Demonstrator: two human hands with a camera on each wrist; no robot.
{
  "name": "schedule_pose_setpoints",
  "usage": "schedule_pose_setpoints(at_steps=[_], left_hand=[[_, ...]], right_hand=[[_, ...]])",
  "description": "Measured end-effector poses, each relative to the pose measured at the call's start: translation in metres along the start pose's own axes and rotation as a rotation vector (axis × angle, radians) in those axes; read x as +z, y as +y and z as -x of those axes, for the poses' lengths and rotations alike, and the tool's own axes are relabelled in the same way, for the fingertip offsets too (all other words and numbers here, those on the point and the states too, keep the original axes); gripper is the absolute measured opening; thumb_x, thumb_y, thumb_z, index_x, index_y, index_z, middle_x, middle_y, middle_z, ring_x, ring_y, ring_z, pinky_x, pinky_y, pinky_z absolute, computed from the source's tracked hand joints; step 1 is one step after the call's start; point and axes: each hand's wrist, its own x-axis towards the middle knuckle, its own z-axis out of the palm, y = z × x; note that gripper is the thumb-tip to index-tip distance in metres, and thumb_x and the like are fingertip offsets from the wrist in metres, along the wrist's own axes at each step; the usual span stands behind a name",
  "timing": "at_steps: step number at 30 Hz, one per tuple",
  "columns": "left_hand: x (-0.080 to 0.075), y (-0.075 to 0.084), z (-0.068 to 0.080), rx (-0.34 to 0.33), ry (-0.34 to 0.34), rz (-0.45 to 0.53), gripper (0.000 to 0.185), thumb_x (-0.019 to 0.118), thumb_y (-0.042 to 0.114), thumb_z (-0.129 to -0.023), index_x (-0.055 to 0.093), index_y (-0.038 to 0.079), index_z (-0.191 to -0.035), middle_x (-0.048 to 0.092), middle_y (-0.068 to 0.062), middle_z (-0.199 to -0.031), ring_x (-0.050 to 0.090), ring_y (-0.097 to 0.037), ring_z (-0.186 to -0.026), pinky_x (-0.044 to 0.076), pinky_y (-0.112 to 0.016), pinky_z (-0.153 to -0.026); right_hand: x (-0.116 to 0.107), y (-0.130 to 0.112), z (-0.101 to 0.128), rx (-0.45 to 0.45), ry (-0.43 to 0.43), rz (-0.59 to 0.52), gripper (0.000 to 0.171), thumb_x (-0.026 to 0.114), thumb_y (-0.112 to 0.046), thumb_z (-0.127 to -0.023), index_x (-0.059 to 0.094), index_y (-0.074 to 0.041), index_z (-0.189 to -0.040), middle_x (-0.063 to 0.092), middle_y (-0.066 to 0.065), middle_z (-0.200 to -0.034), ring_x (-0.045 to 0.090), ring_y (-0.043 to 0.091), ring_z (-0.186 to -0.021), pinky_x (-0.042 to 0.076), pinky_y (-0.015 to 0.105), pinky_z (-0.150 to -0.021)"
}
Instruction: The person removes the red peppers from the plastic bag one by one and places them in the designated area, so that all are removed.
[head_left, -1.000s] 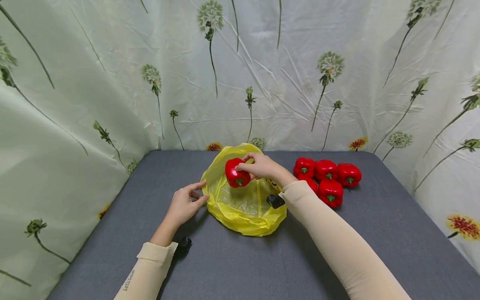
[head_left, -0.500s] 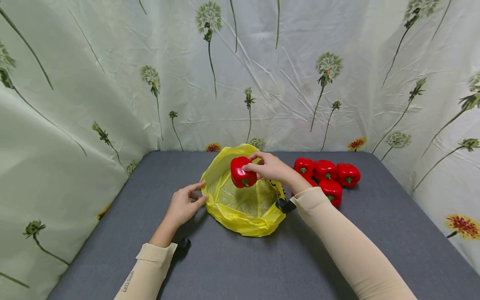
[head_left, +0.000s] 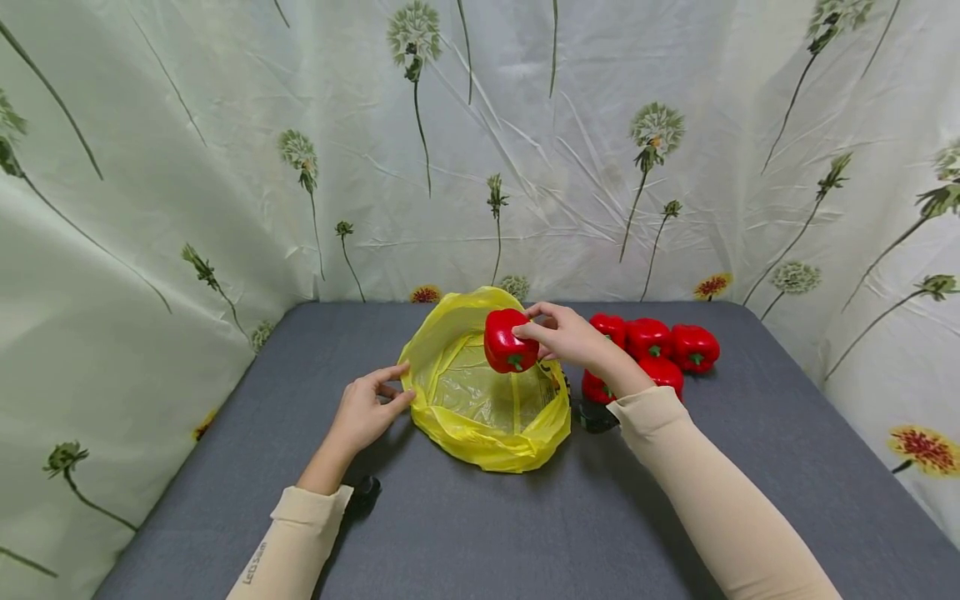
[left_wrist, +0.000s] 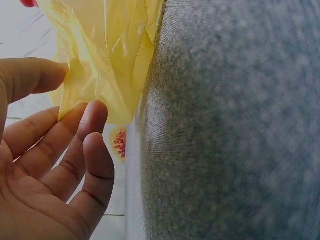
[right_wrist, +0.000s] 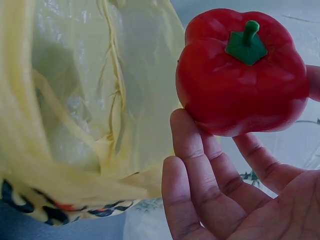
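While the left hand [head_left: 365,414] pinches the near-left rim of the yellow bag [head_left: 487,417] between thumb and fingers [left_wrist: 80,135], holding its mouth open on the grey bench [head_left: 465,533], the right hand [head_left: 573,337] grips a red pepper [head_left: 510,340] in its fingertips, stem pointing down. That pepper hangs above the bag's far-right rim, with the opening below and to its left. More red peppers [head_left: 667,346] lie clustered just right of the bag.

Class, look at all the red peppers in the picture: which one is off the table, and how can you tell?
The red pepper held in the right hand above the open yellow bag. The other peppers sit clustered on the grey table to the right.
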Motion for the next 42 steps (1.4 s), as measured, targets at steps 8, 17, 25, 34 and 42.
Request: schedule_pose_setpoints(at_steps=[8,17,25,34,42], left_hand=[[-0.001,0.0,0.001,0.001,-0.001,0.001,0.051,0.078,0.015,-0.099,0.065,0.003,-0.146,0.073,-0.022,-0.134,0.078,-0.029,-0.095,0.051,-0.031,-0.07],[0.001,-0.003,0.0,0.023,0.004,0.007,0.051,0.078,0.016,-0.098,0.066,0.003,-0.146,0.074,-0.021,-0.133,0.079,-0.029,-0.095,0.053,-0.032,-0.072],[0.001,-0.004,-0.001,0.026,0.005,0.001,0.051,0.078,0.016,-0.099,0.066,0.003,-0.146,0.074,-0.021,-0.133,0.079,-0.03,-0.095,0.053,-0.032,-0.073],[0.002,-0.004,-0.001,0.009,-0.001,0.002,0.052,0.078,0.017,-0.098,0.065,0.005,-0.147,0.074,-0.02,-0.135,0.078,-0.03,-0.096,0.053,-0.032,-0.073],[0.002,-0.004,0.0,0.005,-0.002,0.001,0.051,0.078,0.017,-0.098,0.065,0.004,-0.147,0.073,-0.02,-0.136,0.078,-0.03,-0.097,0.053,-0.032,-0.073]], right_hand=[[-0.005,0.016,0.006,0.019,0.021,-0.013,0.056,0.063,-0.045,-0.105,0.055,-0.009,-0.147,0.067,0.018,-0.129,0.07,0.037,-0.101,0.061,0.043,-0.095],[-0.014,0.029,0.015,0.026,0.027,-0.072,0.056,0.061,-0.045,-0.105,0.053,-0.009,-0.148,0.065,0.02,-0.141,0.076,0.022,-0.095,0.057,0.053,-0.105],[-0.032,0.035,0.027,0.021,0.035,-0.122,0.055,0.058,-0.045,-0.108,0.053,-0.007,-0.147,0.068,0.018,-0.134,0.076,0.022,-0.092,0.059,0.048,-0.102],[-0.049,0.051,0.045,0.054,0.088,-0.164,0.056,0.056,-0.04,-0.109,0.047,-0.005,-0.152,0.063,0.006,-0.116,0.068,0.018,-0.079,0.061,0.029,-0.087],[-0.06,0.068,0.057,0.053,0.117,-0.182,0.059,0.054,-0.043,-0.109,0.044,-0.003,-0.153,0.061,0.005,-0.118,0.07,0.015,-0.081,0.06,0.024,-0.087]])
